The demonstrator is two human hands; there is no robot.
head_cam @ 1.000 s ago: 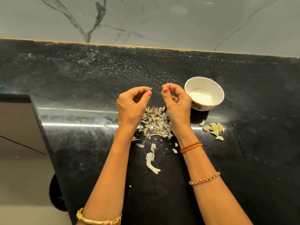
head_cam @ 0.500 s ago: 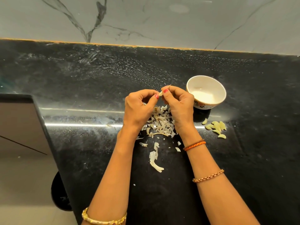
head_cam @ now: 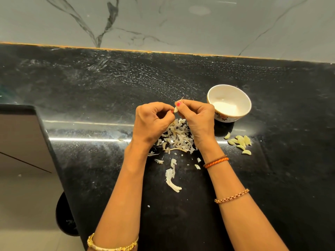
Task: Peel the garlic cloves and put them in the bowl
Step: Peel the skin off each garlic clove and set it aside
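While both hands pinch one garlic clove point(head_cam: 175, 109) above the skins point(head_cam: 176, 137), left hand point(head_cam: 151, 122), right hand point(head_cam: 196, 117), bowl point(head_cam: 229, 103) sits right.

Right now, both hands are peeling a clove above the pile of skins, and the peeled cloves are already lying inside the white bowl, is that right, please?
Not quite. The head view shows the peeled cloves lying on the black counter beside the white bowl, not inside it. The rest holds: the left hand and right hand pinch a clove above the pile of skins.
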